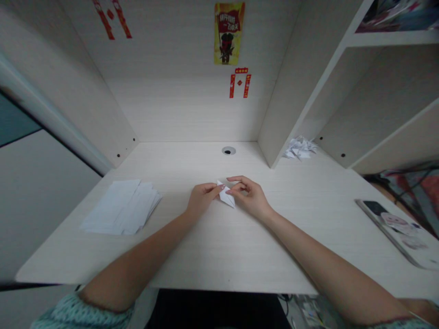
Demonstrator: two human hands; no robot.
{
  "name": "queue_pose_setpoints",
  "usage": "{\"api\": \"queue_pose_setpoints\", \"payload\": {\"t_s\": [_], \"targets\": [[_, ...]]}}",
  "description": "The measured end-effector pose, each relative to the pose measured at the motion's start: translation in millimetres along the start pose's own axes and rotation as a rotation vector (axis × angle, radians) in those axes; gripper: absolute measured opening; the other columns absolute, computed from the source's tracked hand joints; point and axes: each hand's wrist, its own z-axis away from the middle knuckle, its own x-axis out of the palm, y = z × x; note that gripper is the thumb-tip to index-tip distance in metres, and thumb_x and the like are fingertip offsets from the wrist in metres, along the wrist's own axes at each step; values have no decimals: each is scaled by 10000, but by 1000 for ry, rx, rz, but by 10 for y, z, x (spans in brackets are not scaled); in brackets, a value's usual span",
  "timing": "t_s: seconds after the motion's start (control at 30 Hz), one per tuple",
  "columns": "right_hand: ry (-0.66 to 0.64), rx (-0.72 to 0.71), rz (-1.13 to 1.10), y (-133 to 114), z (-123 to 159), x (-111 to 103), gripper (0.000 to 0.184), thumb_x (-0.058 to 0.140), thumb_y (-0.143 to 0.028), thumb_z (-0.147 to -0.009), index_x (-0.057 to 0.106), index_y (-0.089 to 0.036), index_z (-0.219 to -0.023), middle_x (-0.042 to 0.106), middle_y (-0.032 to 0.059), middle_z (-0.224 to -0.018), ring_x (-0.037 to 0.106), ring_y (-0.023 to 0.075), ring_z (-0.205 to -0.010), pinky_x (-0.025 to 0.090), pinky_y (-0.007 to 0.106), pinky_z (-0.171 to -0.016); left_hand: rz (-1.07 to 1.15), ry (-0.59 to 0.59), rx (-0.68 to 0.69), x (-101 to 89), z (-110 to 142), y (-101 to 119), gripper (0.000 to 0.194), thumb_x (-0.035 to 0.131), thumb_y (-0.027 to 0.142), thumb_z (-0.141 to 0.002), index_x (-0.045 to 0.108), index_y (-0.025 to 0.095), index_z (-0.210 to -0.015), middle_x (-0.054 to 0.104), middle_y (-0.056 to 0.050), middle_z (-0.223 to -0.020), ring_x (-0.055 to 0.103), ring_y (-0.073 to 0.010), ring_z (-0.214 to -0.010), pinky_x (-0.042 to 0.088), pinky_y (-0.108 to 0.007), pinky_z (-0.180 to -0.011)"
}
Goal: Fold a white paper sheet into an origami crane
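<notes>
A small piece of folded white paper [227, 197] is held just above the desk, in the middle of the head view. My left hand [203, 197] pinches its left edge, thumb on top. From the other side, my right hand [249, 197] grips the paper's right edge between thumb and a bent finger, while another finger arches over it. Diagonal crease lines show on the paper, and its lower corner points toward me. The fingers partly cover its upper part.
A stack of white paper sheets [118, 208] lies on the left of the desk [219, 256]. Folded paper pieces [300, 148] are piled at the back right, beyond an upright divider [286, 91]. A phone-like device with stickers [399, 230] lies at the right. A round cable hole [228, 150] is at the back.
</notes>
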Motion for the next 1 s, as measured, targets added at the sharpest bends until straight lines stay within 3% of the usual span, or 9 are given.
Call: {"api": "queue_pose_setpoints", "payload": {"t_s": [0.17,0.27,0.37,0.6,1.0], "targets": [[-7,44,11,-15,23,28,397,644,-416,-757,612,-198,-1087,633,-2,-658,551,138,-593,415,251,-582,2,56,25,-3,2,5,371,600,473,-730,608,156,-536,470,26,-503,425,-103,-527,326,-221,-514],[-32,82,94,17,27,33,308,639,-470,-744,691,-188,-855,613,-2,-634,507,125,-561,364,238,-531,2,88,35,5,9,3,327,615,452,-722,651,165,-569,536,12,-547,482,-123,-584,360,-224,-558],[-62,109,147,72,31,31,348,634,-506,-731,669,-174,-633,549,-8,-560,433,109,-512,308,234,-484,46,89,45,17,15,-7,272,629,417,-718,695,170,-624,582,2,-606,509,-129,-631,379,-229,-603],[-128,137,148,84,42,23,373,635,-512,-729,658,-154,-623,478,-16,-524,333,83,-478,235,222,-434,211,95,-50,6,6,-55,298,641,399,-722,744,168,-880,588,12,-606,487,-113,-610,375,-235,-621],[-165,161,168,-13,44,25,438,600,-553,-731,641,-129,-629,449,-23,-507,321,76,-470,229,223,-440,183,125,-4,5,16,-39,363,600,468,-748,721,134,-677,670,-46,-680,588,-164,-716,407,-261,-692]]}}
